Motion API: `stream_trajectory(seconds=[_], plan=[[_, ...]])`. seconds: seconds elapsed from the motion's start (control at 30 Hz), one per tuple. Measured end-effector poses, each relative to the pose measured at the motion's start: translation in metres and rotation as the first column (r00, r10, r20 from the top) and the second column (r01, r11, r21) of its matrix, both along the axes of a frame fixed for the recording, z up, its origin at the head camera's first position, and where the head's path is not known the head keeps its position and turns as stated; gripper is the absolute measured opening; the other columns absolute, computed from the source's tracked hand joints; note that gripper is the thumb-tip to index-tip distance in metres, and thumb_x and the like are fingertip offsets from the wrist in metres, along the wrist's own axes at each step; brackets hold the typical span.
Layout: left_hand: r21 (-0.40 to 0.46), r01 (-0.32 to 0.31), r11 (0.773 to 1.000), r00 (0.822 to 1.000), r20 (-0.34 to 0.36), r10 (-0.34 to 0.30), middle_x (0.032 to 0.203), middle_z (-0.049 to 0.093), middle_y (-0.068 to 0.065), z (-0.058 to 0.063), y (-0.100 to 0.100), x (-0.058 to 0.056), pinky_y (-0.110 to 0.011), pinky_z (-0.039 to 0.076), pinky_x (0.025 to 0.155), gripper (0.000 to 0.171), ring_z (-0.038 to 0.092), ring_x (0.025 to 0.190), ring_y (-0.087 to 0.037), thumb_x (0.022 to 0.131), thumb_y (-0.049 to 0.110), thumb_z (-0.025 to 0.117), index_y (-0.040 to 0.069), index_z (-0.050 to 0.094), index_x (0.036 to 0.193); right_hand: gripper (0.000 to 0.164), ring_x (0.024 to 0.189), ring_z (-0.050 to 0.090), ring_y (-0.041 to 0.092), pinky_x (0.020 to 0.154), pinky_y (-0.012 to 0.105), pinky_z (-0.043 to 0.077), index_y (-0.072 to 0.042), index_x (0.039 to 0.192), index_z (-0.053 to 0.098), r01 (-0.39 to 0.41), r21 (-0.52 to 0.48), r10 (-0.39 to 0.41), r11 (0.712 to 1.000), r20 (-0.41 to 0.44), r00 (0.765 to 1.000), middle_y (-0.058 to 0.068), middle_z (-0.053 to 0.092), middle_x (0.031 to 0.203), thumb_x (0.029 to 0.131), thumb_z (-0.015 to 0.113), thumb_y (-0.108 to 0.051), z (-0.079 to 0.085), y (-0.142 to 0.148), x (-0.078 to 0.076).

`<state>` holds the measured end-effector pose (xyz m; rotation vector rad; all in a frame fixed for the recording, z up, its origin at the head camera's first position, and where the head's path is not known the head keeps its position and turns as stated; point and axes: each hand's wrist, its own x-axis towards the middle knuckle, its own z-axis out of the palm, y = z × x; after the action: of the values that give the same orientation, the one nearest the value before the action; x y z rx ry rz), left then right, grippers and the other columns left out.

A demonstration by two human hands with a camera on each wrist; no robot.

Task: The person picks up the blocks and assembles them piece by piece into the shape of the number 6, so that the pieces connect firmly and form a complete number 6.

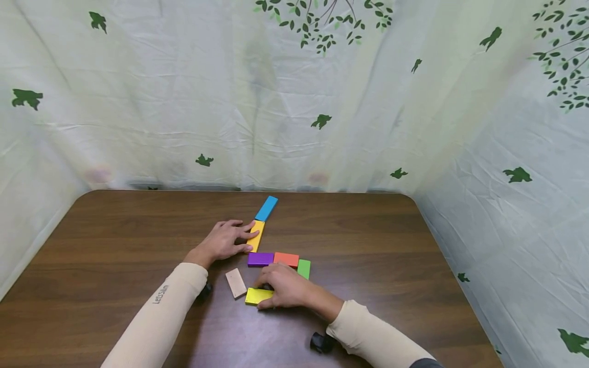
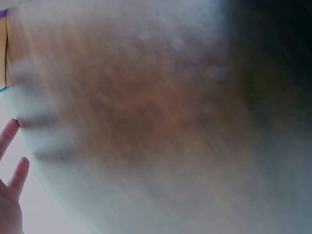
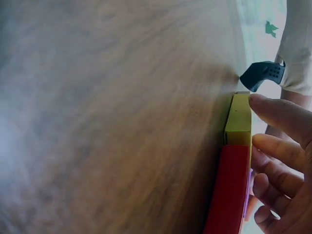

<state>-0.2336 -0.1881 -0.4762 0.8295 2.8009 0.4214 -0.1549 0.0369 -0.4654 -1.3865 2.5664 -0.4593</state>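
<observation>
L hand [image 1: 226, 240] lies flat, fingers straight, tips on the orange-yellow block [image 1: 256, 235] just below the blue block [image 1: 266, 208]. R hand [image 1: 285, 287] curls over the yellow block [image 1: 257, 296], gripping it near the table's front, beside the bare-wood block [image 1: 235, 282]. Purple [image 1: 260, 259], red [image 1: 286, 259], green [image 1: 303, 268] blocks sit btwn. Looks like mid-placement; next move prob needs careful end-to-end alignment w/ the row.

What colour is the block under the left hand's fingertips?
Orange-yellow block, lying end to end with the blue block; the head view shows it best.

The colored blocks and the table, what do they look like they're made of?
Colored blocks such as the blue block look like painted wood, going by the unpainted tan block showing pale bare wood. The table looks like dark wood-grain laminate or veneer with a slight sheen.
</observation>
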Motion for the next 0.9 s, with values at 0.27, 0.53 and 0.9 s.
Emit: stream_trajectory(seconds=[0.27, 0.53, 0.9], plan=[[0.000, -0.001, 1.000, 1.000, 0.002, 0.001, 0.151, 0.038, -0.009, 0.0018, 0.0001, 0.0010, -0.062, 0.026, 0.103, 0.054, 0.034, 0.134, -0.043, 0.092, 0.040, 0.061, 0.019, 0.051, 0.140, 0.033, 0.085, 0.055, 0.000, 0.082, 0.018, 0.041, -0.015, 0.104, 0.075, 0.008, 0.004, -0.008, 1.000, -0.002, 1.000, -0.010, 0.066, 0.094, 0.079, 0.080, -0.037, -0.0019, -0.0002, 0.0010], [-0.001, -0.007, 1.000, 1.000, -0.001, 0.007, 0.151, 0.038, -0.009, 0.0022, 0.0007, 0.0006, -0.062, 0.026, 0.103, 0.053, 0.034, 0.134, -0.043, 0.092, 0.040, 0.062, 0.019, 0.052, 0.140, 0.032, 0.083, 0.053, -0.001, 0.078, 0.015, 0.039, -0.016, 0.103, 0.075, 0.060, 0.004, -0.060, 0.998, 0.037, 0.998, -0.011, 0.064, 0.091, 0.077, 0.082, -0.034, -0.0014, -0.0015, 0.0031], [0.002, 0.001, 1.000, 1.000, -0.011, -0.001, 0.151, 0.038, -0.010, 0.0021, 0.0014, 0.0027, -0.062, 0.026, 0.103, 0.054, 0.035, 0.133, -0.043, 0.092, 0.039, 0.062, 0.017, 0.051, 0.140, 0.032, 0.080, 0.053, -0.001, 0.074, 0.014, 0.040, -0.014, 0.103, 0.075, 0.128, 0.000, -0.127, 0.992, 0.083, 0.988, -0.010, 0.066, 0.091, 0.076, 0.083, -0.030, -0.0008, -0.0043, 0.0077]])
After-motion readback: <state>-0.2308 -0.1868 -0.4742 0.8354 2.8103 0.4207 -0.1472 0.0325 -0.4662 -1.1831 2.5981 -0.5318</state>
